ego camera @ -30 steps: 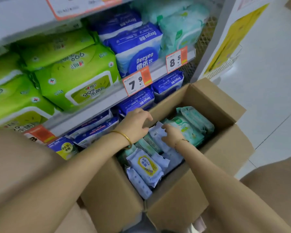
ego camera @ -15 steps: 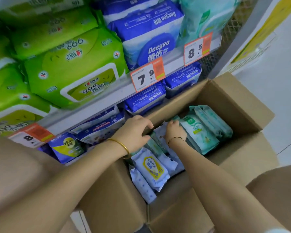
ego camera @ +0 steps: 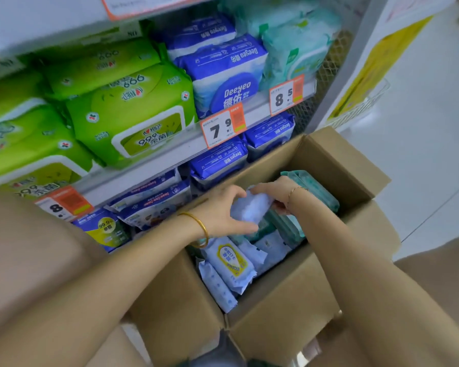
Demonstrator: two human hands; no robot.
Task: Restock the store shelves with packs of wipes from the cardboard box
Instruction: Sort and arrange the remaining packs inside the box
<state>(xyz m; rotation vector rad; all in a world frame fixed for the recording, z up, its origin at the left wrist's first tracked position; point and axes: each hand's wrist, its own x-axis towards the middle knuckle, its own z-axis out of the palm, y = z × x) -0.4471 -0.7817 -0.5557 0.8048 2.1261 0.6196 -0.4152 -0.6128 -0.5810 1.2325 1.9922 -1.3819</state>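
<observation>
Pale pack (ego camera: 251, 207) now rising out of box (ego camera: 281, 292); moments ago hands were digging among packs. Grip: left hand (ego camera: 217, 213) curling round near side, right hand (ego camera: 272, 190) pinching far end. Held pack hanging just above box, not yet on shelf (ego camera: 175, 154). Placing likely coming next.

Pale blue pack of wipes (ego camera: 251, 207) above open cardboard box (ego camera: 337, 165) of blue and teal packs (ego camera: 231, 263).

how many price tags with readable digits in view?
3: 7.9 tag mid rail, 8.5 tag to its right, 8 tag on the lower rail, left. Blurred orange labels at the top and left edges may be more.
</observation>
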